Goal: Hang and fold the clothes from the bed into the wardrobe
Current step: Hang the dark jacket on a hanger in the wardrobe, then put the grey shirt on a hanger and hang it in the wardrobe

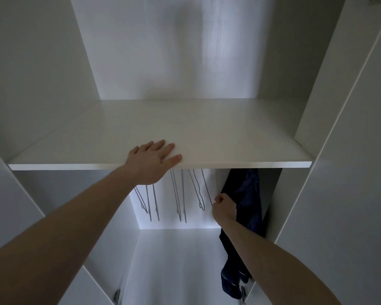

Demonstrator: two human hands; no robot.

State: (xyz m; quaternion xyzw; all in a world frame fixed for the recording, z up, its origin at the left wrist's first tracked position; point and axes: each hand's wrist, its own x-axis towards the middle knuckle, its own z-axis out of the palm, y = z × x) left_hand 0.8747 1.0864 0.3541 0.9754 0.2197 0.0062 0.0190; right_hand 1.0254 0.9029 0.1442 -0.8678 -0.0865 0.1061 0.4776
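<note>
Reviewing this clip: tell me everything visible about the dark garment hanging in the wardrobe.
The dark garment is navy blue, of soft-looking fabric, and hangs at the far right of the lower compartment, under the white shelf. Its top is hidden behind the shelf edge. It drapes long and loose, with thin pale stripes near the bottom end. The right hand has its grip on the left edge, fingers curled. Empty wire hangers hang to its left; whether the nearest one touches it is unclear.
</note>
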